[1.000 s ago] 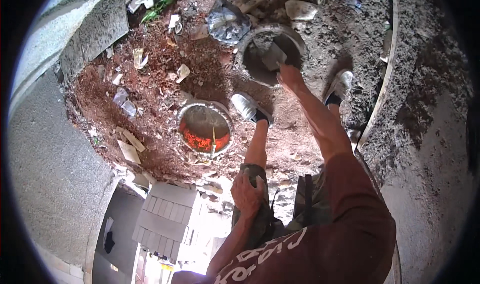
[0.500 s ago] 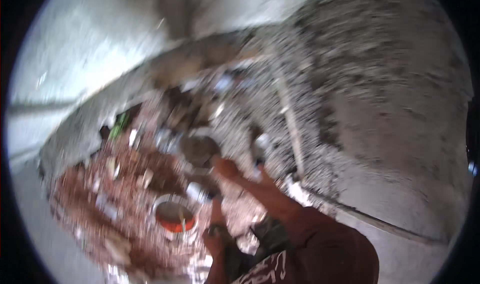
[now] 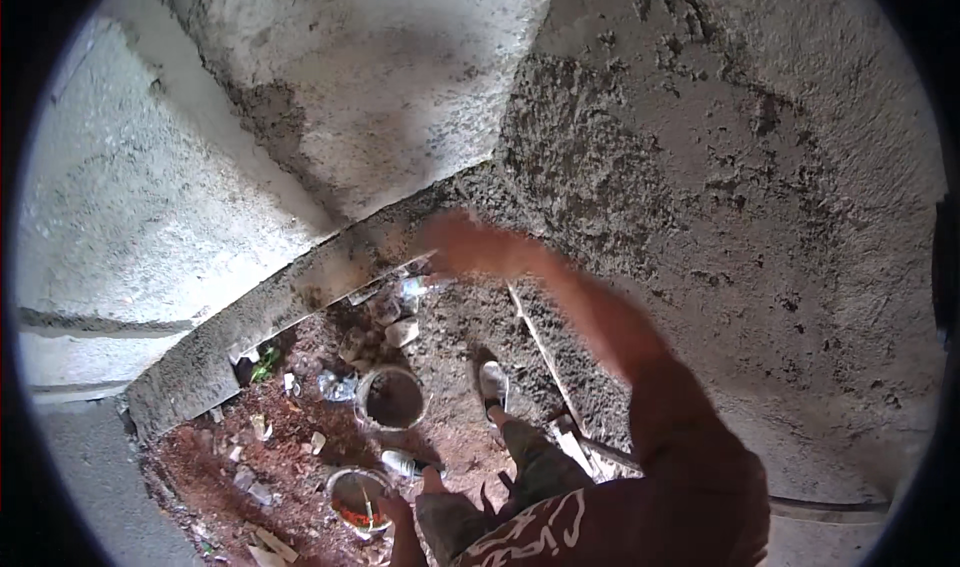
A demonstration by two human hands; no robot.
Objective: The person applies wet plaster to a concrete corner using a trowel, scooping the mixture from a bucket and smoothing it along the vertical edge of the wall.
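My right hand [image 3: 455, 239] is raised at the base of the plastered wall [image 3: 391, 104], smeared by motion; whether it holds a tool is unclear. My left hand [image 3: 395, 510] hangs low beside my left leg, over the edge of a bucket [image 3: 354, 493] with orange inside in this view; its fingers are too small to make out, and I cannot tell if it touches the rim. A second round bucket [image 3: 395, 399], with a dark grey inside, stands between my feet and a crumpled plastic bag [image 3: 336, 387].
Rough plastered walls [image 3: 720, 187] curve around me on the right and front. A concrete ledge [image 3: 183, 391] runs along the left wall base. Reddish soil [image 3: 200, 467] with rubble and litter covers the floor. A long thin plank [image 3: 540, 352] lies on grey debris right of my feet.
My right hand has left the bucket, where it held a trowel, and is raised toward the wall. My left hand has dropped off my knee. The view has swung up onto the walls.
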